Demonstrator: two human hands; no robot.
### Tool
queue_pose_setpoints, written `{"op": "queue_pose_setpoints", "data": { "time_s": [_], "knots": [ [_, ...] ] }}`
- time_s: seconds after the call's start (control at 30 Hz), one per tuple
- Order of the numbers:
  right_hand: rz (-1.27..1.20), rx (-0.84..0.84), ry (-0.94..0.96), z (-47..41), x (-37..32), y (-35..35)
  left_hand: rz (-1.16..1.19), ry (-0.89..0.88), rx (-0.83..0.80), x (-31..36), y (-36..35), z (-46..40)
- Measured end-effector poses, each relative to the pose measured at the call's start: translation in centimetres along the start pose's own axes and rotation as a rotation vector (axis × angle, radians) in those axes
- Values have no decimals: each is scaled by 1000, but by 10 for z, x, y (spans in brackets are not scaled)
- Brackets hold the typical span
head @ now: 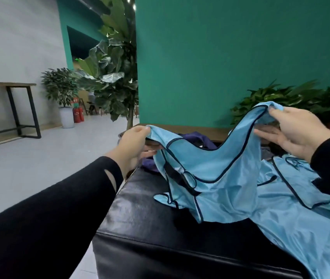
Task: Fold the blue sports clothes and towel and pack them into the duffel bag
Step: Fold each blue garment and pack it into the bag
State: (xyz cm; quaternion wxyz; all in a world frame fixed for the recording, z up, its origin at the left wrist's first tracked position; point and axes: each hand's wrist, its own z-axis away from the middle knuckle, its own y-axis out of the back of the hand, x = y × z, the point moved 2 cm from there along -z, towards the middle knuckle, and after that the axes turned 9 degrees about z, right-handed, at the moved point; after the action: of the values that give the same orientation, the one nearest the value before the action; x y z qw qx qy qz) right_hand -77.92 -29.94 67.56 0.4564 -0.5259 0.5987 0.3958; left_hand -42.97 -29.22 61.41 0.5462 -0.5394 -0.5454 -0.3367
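Observation:
A light blue sports vest (216, 178) with dark piping hangs spread between my two hands above a black leather bench (140, 228). My left hand (133, 146) pinches one shoulder strap at the left. At the upper right, my right hand (293, 131) grips the other shoulder strap. The vest's lower edge drapes onto the bench. A second light blue garment (305, 218) lies crumpled on the bench at the right. Behind the vest a dark purple fabric item (196, 138) shows partly; I cannot tell whether it is the duffel bag.
A green wall (220, 57) stands right behind the bench, with leafy plants (301, 99) at its foot on the right. A tall plant (115, 77) rises at the bench's far left end. Open grey floor (29, 158) lies to the left, with a table and fire extinguishers beyond.

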Motion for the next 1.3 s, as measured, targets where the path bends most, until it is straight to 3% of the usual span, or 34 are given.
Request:
{"op": "queue_pose_setpoints", "data": {
  "time_s": [0.1,0.27,0.43,0.6,0.73,0.83,0.97,1.07,1.2,1.3],
  "knots": [
    [0,84,189,9,-29,5,-10,-101,-5,37,-10,3],
    [105,244,392,26,-65,18,244,-205,75,89,-19,18],
    [229,243,317,25,-55,31,280,-217,80,98,-27,38],
    [391,145,200,30,-25,34,200,-169,-119,88,-36,43],
    [373,73,98,35,-15,31,227,-151,-61,91,-43,40],
    [453,117,63,28,-7,31,191,-131,-5,90,-45,34],
    [506,166,125,25,-1,30,-197,-124,121,74,-40,28],
    [481,150,186,32,1,27,-413,-114,117,57,-35,22],
    [276,66,117,24,8,30,-266,-10,97,43,-32,24],
    [180,42,92,23,9,33,-67,78,-32,48,-37,36]
  ]
}}
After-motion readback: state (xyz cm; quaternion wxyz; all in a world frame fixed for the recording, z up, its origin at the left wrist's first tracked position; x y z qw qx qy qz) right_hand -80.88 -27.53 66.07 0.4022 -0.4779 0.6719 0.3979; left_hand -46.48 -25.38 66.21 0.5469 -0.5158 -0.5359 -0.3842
